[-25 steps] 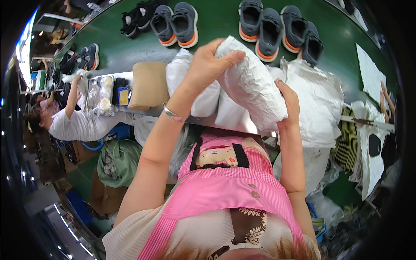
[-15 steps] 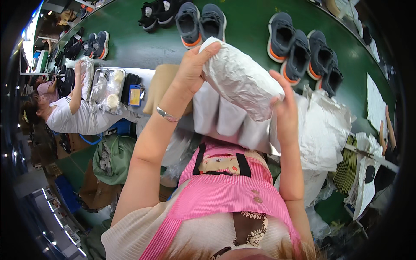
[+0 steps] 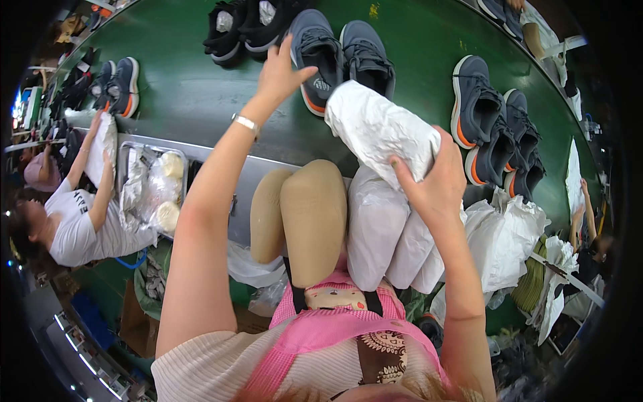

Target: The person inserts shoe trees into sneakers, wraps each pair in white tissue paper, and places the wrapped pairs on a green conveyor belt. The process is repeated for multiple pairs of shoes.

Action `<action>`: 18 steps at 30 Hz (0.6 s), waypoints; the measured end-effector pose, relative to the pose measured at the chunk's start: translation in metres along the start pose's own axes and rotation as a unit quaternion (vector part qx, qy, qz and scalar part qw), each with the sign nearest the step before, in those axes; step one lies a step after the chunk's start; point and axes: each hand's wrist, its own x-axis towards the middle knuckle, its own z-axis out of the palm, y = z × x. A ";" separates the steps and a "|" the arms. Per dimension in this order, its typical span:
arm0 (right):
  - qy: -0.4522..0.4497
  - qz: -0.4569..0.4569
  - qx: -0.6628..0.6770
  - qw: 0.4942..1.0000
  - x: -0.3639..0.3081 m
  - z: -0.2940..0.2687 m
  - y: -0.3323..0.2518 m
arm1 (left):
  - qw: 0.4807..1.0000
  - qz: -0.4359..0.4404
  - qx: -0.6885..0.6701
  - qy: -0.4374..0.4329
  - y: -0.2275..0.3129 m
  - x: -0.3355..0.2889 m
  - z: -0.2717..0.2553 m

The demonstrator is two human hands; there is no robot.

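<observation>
My right hand (image 3: pixel 432 177) grips one end of a crumpled white paper bundle (image 3: pixel 382 127), elongated and rounded. Its far end lies close to the opening of a pair of dark grey shoes (image 3: pixel 320 50) with orange heel trim. My left hand (image 3: pixel 284 75) is off the bundle, thumb and fingers spread, at the left shoe of that pair. Whether the fingers touch the shoe I cannot tell. Nearer my apron are smooth tan rounded forms (image 3: pixel 311 218) and several white-covered rounded forms (image 3: pixel 378 221) side by side.
Black shoes (image 3: pixel 251 27) stand at the far left on the green conveyor (image 3: pixel 181 87). More grey shoes (image 3: pixel 479 100) are on the right, above crumpled white paper (image 3: pixel 502 228). A tray (image 3: pixel 157 184) holds plastic-wrapped items beside a co-worker in a white shirt (image 3: pixel 94 218).
My left hand has let go of the paper bundle and reached forward to the grey shoe. My right hand keeps the bundle, now lower. The shoes appear farther right.
</observation>
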 end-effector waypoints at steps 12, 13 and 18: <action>-0.133 0.154 -0.007 0.979 0.041 0.041 -0.007 | 0.995 -0.002 -0.090 -0.035 0.004 0.036 -0.014; -0.128 0.153 0.004 0.980 0.037 0.043 -0.001 | 0.946 -0.103 -0.307 -0.016 0.000 0.040 -0.026; -0.115 0.135 0.035 0.984 0.031 0.053 0.004 | 0.915 0.000 0.400 -0.054 -0.085 0.091 -0.037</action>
